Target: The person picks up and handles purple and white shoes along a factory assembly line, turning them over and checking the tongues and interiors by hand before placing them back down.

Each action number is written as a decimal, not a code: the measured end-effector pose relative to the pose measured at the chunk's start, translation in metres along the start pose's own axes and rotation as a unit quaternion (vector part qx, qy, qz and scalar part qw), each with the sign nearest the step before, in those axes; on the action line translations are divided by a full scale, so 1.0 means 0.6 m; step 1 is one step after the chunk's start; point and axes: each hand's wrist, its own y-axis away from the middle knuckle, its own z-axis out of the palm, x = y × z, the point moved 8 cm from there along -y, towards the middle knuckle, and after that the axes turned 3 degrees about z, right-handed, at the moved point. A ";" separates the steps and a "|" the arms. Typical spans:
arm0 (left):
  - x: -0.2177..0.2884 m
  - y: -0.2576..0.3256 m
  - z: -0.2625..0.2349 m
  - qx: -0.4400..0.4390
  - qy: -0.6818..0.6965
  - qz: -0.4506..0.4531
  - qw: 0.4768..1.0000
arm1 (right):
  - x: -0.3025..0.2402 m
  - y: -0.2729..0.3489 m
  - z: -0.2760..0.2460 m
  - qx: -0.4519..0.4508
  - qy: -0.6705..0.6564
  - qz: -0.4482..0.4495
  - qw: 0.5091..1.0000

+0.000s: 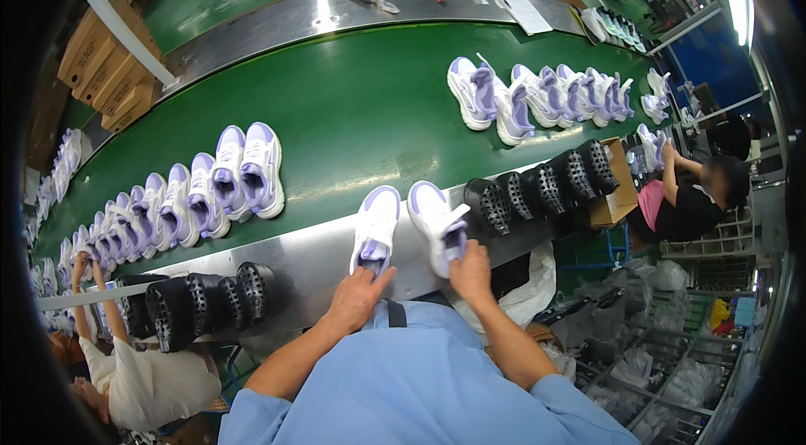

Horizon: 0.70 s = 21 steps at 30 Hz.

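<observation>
A white and lavender sneaker (pixel 374 231) stands on the metal ledge in front of me, toe pointing away. My left hand (pixel 351 301) is closed at its heel, some fingers hidden inside the collar. Just to the right is a second sneaker (pixel 430 214) of the same kind, with a pale strap or tongue sticking out to its right. My right hand (pixel 472 274) grips this one by the heel collar. The two shoes sit side by side, apart from each other.
Rows of similar sneakers (pixel 262 172) (pixel 472 92) stand on the green belt. Black perforated foot-shaped pieces (pixel 252 287) (pixel 487 203) line the metal ledge (pixel 319 277) on both sides. Co-workers (pixel 155 386) (pixel 684 193) work left and right. Beyond the belt lies a metal rail (pixel 269 32).
</observation>
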 end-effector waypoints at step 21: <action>-0.128 -0.218 -0.211 0.064 -0.190 -0.131 0.971 | 0.099 -0.577 -0.198 0.037 0.282 -0.082 0.955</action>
